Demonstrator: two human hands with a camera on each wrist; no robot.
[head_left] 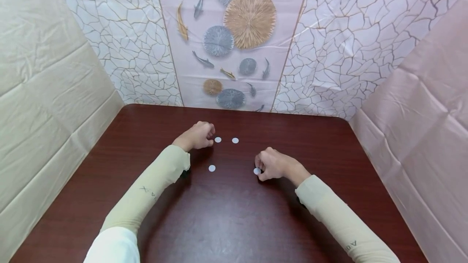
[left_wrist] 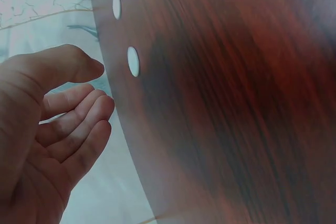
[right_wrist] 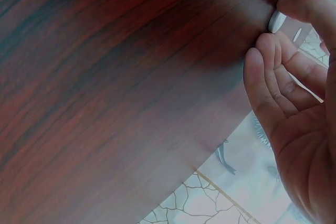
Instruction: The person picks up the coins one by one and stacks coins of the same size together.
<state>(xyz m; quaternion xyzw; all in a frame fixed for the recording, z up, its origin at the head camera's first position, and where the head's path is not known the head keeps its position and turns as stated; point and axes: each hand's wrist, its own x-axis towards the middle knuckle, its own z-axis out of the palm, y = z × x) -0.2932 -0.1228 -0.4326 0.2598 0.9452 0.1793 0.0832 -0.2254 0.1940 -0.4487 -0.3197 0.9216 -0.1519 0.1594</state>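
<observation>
Several small, flat white discs lie on the dark red-brown table. My left hand (head_left: 199, 135) is over the far part of the table, beside one white disc (head_left: 217, 139). Its fingers bend loosely, and in the left wrist view a gap shows between thumb and fingertips with nothing held. A second disc (head_left: 235, 140) lies just right of that one; a third disc (head_left: 212, 168) is nearer to me. At the right, my right hand (head_left: 273, 164) pinches another white disc (right_wrist: 276, 21) by its edges, between thumb and fingertips, low at the table surface.
The wood-grain table (head_left: 234, 222) reaches back to a patterned curtain (head_left: 252, 80) with pond and fish prints. Cream cloth walls (head_left: 47, 104) stand along both sides. Pale sleeves (head_left: 146, 190) cover my forearms.
</observation>
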